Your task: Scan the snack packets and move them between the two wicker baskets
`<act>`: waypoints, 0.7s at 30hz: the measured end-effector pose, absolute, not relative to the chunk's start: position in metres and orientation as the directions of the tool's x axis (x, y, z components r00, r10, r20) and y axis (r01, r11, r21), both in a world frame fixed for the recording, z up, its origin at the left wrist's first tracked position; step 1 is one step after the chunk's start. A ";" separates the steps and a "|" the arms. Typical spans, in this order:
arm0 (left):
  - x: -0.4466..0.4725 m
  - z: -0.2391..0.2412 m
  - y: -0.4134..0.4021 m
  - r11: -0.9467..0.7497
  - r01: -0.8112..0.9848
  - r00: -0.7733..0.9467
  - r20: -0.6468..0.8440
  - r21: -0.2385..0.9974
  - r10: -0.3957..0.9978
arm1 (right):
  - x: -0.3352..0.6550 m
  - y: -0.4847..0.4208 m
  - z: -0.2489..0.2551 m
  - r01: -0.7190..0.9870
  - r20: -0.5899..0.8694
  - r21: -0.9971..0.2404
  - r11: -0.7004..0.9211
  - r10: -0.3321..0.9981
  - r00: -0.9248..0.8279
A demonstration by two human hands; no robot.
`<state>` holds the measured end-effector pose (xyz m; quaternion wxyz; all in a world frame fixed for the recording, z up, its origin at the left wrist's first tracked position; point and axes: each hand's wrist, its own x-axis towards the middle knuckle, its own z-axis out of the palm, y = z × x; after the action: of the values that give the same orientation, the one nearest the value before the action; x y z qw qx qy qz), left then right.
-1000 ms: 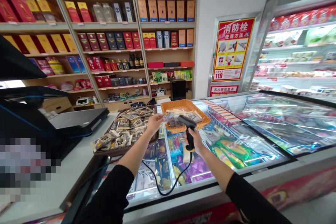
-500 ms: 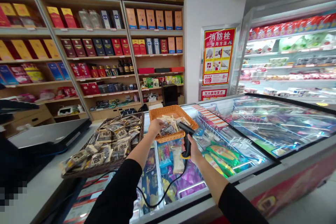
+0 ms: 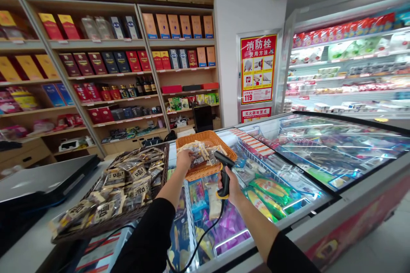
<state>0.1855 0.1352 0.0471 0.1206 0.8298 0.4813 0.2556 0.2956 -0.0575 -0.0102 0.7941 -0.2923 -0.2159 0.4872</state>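
My left hand [image 3: 185, 160] is closed on a small clear snack packet [image 3: 196, 155] at the near edge of an orange wicker basket [image 3: 221, 144] filled with similar packets. My right hand [image 3: 229, 183] grips the handle of a black corded barcode scanner [image 3: 224, 166], whose head points at the packet from the right. The scanner's black cable [image 3: 198, 243] hangs down toward me. Both forearms wear black sleeves. The basket rests on the glass lid of a chest freezer [image 3: 320, 166].
A dark wicker basket [image 3: 118, 187] heaped with brown snack packets stands to the left on the counter [image 3: 28, 243]. A closed black device [image 3: 45, 179] lies further left. Shelves of boxed goods [image 3: 112, 59] line the back wall. An open chiller [image 3: 349, 64] stands at the right.
The view has swung to the right, so the counter items slid leftward in frame. Both hands have stayed at the orange basket with packet and scanner.
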 end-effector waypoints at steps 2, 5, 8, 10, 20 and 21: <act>0.187 0.046 0.138 -0.525 0.734 0.440 0.287 0.431 0.851 | 0.296 -0.056 -0.011 -0.645 0.055 -0.683 0.343 0.905 0.422; 0.186 0.051 0.136 -0.587 0.716 0.538 0.236 0.378 0.809 | 0.294 -0.056 -0.013 -0.619 0.060 -0.712 0.331 0.907 0.416; 0.175 0.062 0.129 -0.645 0.696 0.585 0.272 0.317 0.764 | 0.293 -0.057 -0.015 -0.600 0.079 -0.727 0.333 0.909 0.408; 0.158 0.072 0.123 -0.656 0.690 0.574 0.321 0.306 0.753 | 0.293 -0.059 -0.017 -0.595 0.076 -0.738 0.317 0.916 0.394; 0.008 0.093 0.118 -0.320 0.925 0.284 0.186 0.204 0.941 | 0.259 -0.054 -0.002 -0.509 0.157 -0.802 0.313 0.933 0.325; 0.000 0.089 0.117 -0.247 0.952 0.222 0.149 0.179 0.964 | 0.251 -0.049 0.000 -0.495 0.177 -0.812 0.310 0.938 0.297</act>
<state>-0.0005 0.1167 0.0890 0.0248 0.7813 0.6131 0.1146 0.2513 -0.0490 -0.0003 0.7355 -0.3280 -0.3377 0.4872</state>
